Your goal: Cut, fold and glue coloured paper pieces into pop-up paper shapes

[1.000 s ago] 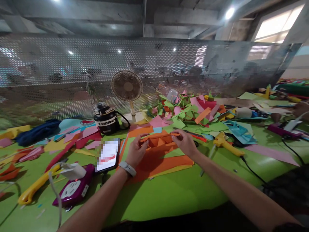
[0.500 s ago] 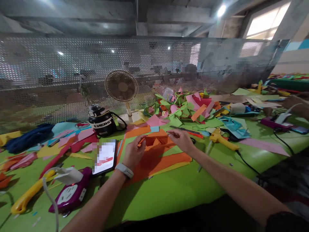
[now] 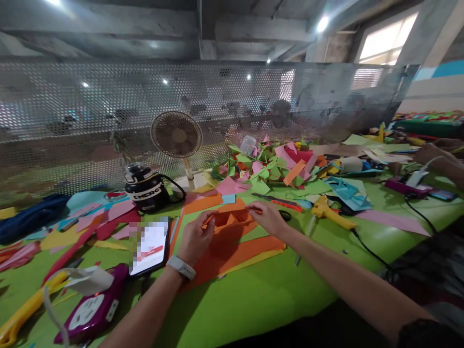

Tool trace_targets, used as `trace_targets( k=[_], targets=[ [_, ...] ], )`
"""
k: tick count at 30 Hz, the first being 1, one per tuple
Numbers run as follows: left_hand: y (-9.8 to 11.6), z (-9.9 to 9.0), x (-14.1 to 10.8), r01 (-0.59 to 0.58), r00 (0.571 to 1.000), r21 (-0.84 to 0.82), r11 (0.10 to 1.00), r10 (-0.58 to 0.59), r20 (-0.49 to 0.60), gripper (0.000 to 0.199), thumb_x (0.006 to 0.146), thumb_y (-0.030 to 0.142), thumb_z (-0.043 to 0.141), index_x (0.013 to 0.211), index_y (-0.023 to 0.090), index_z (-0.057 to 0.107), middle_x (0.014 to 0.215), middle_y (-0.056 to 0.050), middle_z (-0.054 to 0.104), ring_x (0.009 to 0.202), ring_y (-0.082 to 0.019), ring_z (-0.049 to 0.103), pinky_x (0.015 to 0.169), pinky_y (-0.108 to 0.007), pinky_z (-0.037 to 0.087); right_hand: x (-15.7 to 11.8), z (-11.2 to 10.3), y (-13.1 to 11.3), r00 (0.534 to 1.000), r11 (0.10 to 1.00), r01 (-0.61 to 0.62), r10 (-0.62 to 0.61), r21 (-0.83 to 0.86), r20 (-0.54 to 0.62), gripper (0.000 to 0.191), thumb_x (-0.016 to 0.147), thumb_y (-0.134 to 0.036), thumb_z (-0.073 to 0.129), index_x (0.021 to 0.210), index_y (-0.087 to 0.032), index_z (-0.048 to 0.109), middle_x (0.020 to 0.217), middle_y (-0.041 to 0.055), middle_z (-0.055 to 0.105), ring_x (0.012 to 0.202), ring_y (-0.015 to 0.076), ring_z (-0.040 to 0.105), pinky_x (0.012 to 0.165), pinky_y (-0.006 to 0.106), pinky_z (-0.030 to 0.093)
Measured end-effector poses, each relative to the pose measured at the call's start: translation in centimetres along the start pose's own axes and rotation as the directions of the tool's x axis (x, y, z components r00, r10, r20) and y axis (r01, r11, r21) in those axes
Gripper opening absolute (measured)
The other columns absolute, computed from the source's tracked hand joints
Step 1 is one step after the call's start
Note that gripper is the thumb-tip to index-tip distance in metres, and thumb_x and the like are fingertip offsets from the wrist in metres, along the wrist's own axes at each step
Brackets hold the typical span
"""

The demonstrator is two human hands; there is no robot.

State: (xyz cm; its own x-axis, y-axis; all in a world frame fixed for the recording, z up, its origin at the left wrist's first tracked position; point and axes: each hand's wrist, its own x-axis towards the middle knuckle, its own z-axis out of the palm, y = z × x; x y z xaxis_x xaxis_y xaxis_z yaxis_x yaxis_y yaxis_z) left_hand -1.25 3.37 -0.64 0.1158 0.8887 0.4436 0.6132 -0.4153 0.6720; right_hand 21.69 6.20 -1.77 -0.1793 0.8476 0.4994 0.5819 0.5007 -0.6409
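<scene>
A folded orange paper piece (image 3: 234,218) is held between my two hands, over flat orange sheets (image 3: 232,258) on the green table. My left hand (image 3: 197,236), with a pale watch at its wrist, pinches the piece's left end. At its right end my right hand (image 3: 267,217) has its fingers closed on the edge. The middle of the piece shows upright triangular folds. Just left of the sheets lies a phone (image 3: 151,246) with a lit screen.
A yellow glue gun (image 3: 331,215), scissors (image 3: 284,214) and a pile of scraps (image 3: 275,164) are to the right and behind. A black bottle (image 3: 147,189) and a fan (image 3: 176,135) stand behind. A purple power strip (image 3: 90,307) lies front left. Another person's hand (image 3: 438,154) is far right.
My fingers have closed on both ends of the orange piece, where they were looser before. The view has shifted slightly, so the table's things appear a little further left and lower.
</scene>
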Motion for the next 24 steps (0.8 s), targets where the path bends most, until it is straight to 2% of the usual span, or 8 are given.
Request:
trace_targets(
  k=[7, 11, 17, 24],
  targets=[
    [-0.05, -0.14, -0.09, -0.035, 0.999, 0.131, 0.991, 0.037, -0.012, 0.019, 0.079, 0.029, 0.051, 0.088, 0.020, 0.065, 0.077, -0.003, 0.073, 0.075, -0.019, 0.069, 0.062, -0.025, 0.051, -0.15, -0.29, -0.40, 0.999, 0.996, 0.006, -0.001, -0.090, 0.050, 0.017, 0.078, -0.016, 0.054, 0.087, -0.018, 0.068, 0.084, 0.0050, 0.072, 0.076, 0.0176, 0.066, 0.070, 0.027, 0.049],
    [0.13, -0.05, -0.08, -0.018, 1.000, 0.220, 0.975, 0.020, -0.007, 0.025, 0.080, 0.023, 0.048, 0.096, 0.019, 0.067, 0.084, -0.005, 0.074, 0.074, -0.020, 0.069, 0.064, -0.027, 0.051, -0.26, -0.33, -0.67, 0.998, 0.992, 0.018, -0.010, -0.124, 0.066, 0.017, 0.077, -0.016, 0.054, 0.087, -0.017, 0.068, 0.082, 0.0053, 0.072, 0.075, 0.0183, 0.065, 0.069, 0.028, 0.048],
    [0.48, 0.13, -0.10, 0.000, 1.000, 0.269, 0.963, -0.002, 0.007, 0.030, 0.080, 0.018, 0.048, 0.105, 0.019, 0.064, 0.092, -0.005, 0.074, 0.075, -0.019, 0.069, 0.064, -0.026, 0.050, -0.24, -0.27, -0.62, 0.996, 0.988, 0.052, -0.041, -0.143, 0.075, 0.024, 0.081, -0.017, 0.050, 0.096, -0.016, 0.068, 0.096, 0.0094, 0.071, 0.086, 0.0206, 0.066, 0.076, 0.031, 0.048],
    [0.79, 0.02, -0.04, 0.027, 1.000, 0.282, 0.959, -0.031, 0.007, 0.029, 0.079, 0.018, 0.051, 0.105, 0.020, 0.064, 0.091, -0.004, 0.074, 0.079, -0.019, 0.069, 0.069, -0.025, 0.051, -0.35, -0.50, -0.79, 0.992, 0.979, 0.085, -0.065, -0.187, 0.109, 0.018, 0.080, -0.017, 0.051, 0.087, -0.018, 0.067, 0.090, 0.0073, 0.071, 0.081, 0.0199, 0.065, 0.072, 0.030, 0.048]
  ],
)
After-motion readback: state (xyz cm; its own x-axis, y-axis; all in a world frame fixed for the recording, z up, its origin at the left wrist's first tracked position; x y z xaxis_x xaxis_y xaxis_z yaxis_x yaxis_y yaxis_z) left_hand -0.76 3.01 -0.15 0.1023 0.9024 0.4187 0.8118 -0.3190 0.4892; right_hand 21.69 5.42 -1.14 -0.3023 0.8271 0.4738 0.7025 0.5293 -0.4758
